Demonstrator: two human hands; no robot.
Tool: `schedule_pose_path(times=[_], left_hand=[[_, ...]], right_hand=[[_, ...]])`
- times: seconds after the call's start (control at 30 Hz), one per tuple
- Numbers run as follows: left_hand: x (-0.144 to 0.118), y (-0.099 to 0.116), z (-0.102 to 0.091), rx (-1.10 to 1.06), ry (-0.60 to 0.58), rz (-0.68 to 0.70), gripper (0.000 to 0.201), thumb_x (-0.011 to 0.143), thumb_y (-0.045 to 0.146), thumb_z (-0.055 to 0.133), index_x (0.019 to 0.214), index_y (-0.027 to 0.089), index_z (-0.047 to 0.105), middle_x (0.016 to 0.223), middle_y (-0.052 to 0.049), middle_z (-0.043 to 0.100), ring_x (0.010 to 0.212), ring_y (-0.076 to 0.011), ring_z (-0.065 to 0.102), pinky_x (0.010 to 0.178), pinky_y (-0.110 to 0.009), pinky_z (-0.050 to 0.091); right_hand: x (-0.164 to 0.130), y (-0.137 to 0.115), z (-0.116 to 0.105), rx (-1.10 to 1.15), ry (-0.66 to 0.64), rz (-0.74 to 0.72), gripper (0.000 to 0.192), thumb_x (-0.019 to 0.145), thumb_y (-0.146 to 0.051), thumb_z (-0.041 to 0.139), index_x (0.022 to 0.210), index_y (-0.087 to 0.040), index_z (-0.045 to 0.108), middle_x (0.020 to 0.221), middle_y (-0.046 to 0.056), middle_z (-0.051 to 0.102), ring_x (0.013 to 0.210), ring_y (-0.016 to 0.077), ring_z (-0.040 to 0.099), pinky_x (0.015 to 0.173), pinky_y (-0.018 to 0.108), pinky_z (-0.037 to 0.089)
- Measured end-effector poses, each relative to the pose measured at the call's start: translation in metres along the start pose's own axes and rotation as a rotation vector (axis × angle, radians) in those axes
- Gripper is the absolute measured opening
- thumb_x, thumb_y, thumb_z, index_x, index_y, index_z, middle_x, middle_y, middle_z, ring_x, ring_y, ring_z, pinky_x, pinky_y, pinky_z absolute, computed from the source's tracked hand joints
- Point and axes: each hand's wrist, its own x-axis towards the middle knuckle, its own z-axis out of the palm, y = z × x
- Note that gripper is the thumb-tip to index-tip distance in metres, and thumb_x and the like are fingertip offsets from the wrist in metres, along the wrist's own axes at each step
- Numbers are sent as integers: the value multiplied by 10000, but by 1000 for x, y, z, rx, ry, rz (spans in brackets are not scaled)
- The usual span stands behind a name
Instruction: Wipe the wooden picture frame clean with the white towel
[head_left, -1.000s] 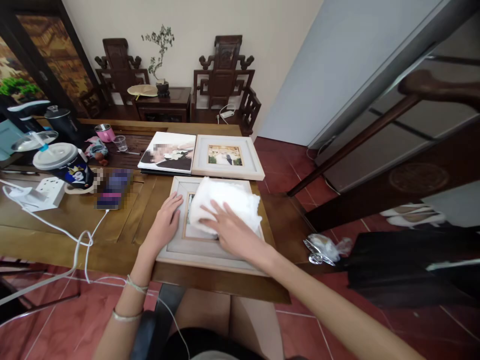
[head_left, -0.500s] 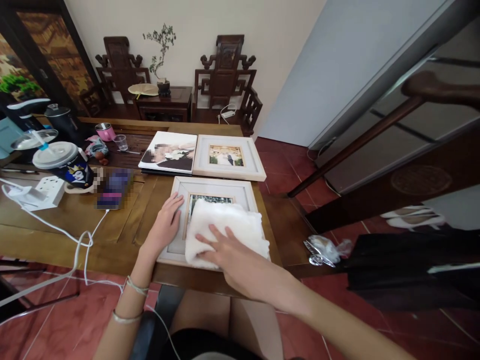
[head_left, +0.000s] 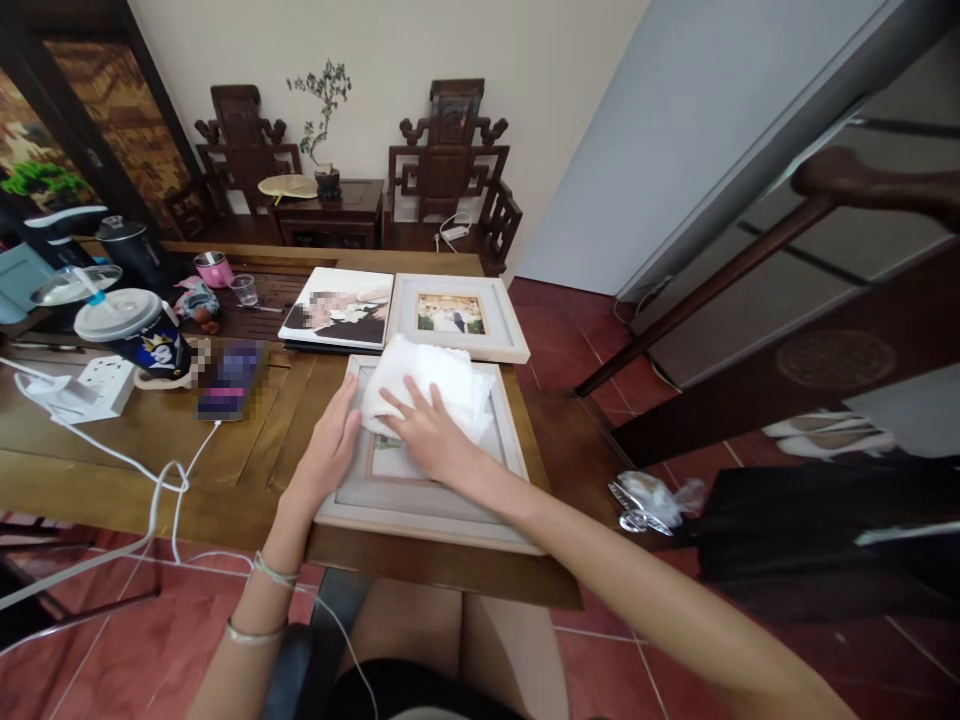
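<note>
While the left hand lies flat on the left rail of the near frame, fingers open and gripping nothing, the right hand presses flat, fingers spread, on a white cloth at the frame's far end. That frame lies face up at the table's near edge, its long axis running away from the person, its top toward the two pictures beyond. The cloth is bunched, its longer side across the frame.

Half a second ago the cloth covered the near half of the frame, close to the person; now it sits over the far rail and the top of the photo, and the lower glass shows. The left hand has barely shifted.

Count: two matching frames, the second touching the far edge of the first; one unframed print to its left; one cloth; one lidded cup.
</note>
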Motion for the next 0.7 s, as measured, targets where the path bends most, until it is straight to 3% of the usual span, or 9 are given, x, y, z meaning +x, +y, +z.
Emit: schedule_pose_path(times=[0.17, 0.33, 0.47, 0.57, 0.7], left_hand=[[-2, 1, -1, -52, 8, -24, 568, 1003, 463, 226, 1475, 163, 329, 1538, -118, 348, 1423, -198, 318, 1183, -404, 230], [-2, 4, -2, -54, -35, -84, 597, 1001, 480, 196, 1403, 117, 448, 1468, -132, 456, 1385, -213, 388, 1172, -411, 265], [-1, 6, -2, -13, -58, -77, 590, 1007, 451, 161, 1283, 137, 578, 1383, -114, 556, 1387, -215, 386, 1169, -424, 277], [0, 7, -1, 6, -56, -82, 570, 1008, 433, 169, 1247, 154, 606, 1348, -100, 588, 1383, -210, 392, 1163, -419, 294], [0, 8, -2, 10, -56, -94, 570, 1009, 426, 172, 1239, 141, 610, 1345, -104, 591, 1382, -204, 393, 1163, -401, 297]], right_hand=[[-1, -13, -5, 9, -74, -88, 549, 827, 22, 408, 1314, -171, 573, 1550, 97, 307, 1419, 430, 151, 1067, 698, 218], [-49, -32, -24, 154, -204, -236, 590, 760, 35, 470, 1288, -199, 590, 1527, 103, 356, 1419, 406, 184, 1061, 676, 257], [-76, -32, -50, 234, -314, -259, 640, 704, 82, 433, 1261, -178, 610, 1484, 114, 425, 1411, 369, 240, 1073, 628, 293], [-75, -35, -57, 238, -337, -256, 626, 707, 74, 425, 1242, -182, 625, 1444, 111, 479, 1386, 360, 299, 1059, 613, 328], [-57, -48, -44, 226, -287, -282, 606, 728, 32, 449, 1270, -188, 609, 1466, 105, 451, 1376, 400, 295, 1056, 635, 313]])
